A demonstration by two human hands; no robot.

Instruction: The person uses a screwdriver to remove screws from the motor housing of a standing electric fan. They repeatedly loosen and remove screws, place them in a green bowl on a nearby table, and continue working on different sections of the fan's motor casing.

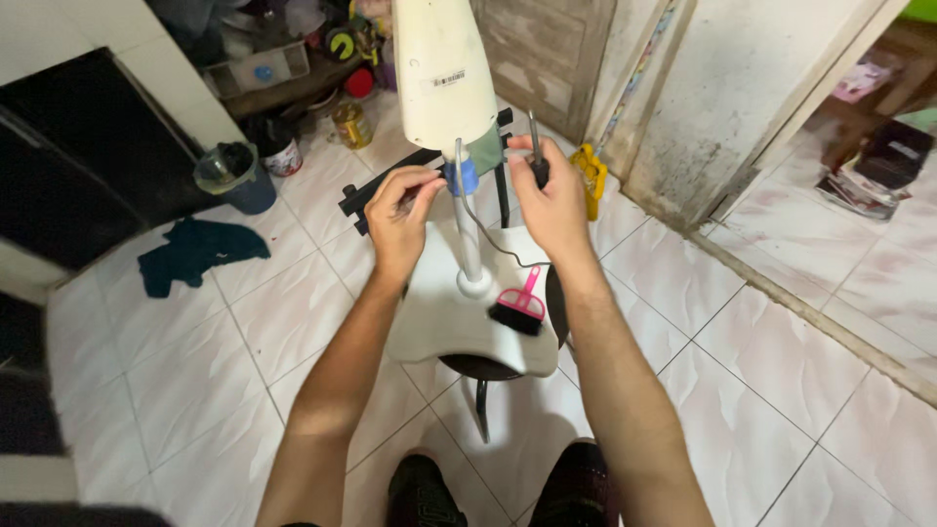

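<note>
We have a pale fan body [441,68] standing tilted on its base [459,322], which sits on a dark round stool [488,369] over the tiled floor [781,390]. A thin white post [467,229] rises from the base to a blue collar [467,180] under the body, and that joint is where both hands work.

Our left hand [398,210] is at about nine o'clock of the collar, fingertips pinched on something small right beside it; whether it is a screw or a clip we cannot tell. Our right hand [551,200] is at three o'clock, clenched around the black handle of a screwdriver [535,146] whose metal shaft points up toward twelve.

To do this well, we judge that the left hand should keep steadying the joint, since the body leans and the base overhangs the stool's rim. The screwdriver should be turned over and seated squarely before we twist, with pressure running along its shaft so the tip does not slip toward the thin grey wire [488,239] hanging beside the post.

A pink brush [520,304] lies on the base at about five o'clock of the post, close to the edge; it could be knocked off, so we keep our forearms off it. A yellow object [589,176] lies on the floor beyond our right hand, and a dark cloth [195,249] well off at nine o'clock.
</note>
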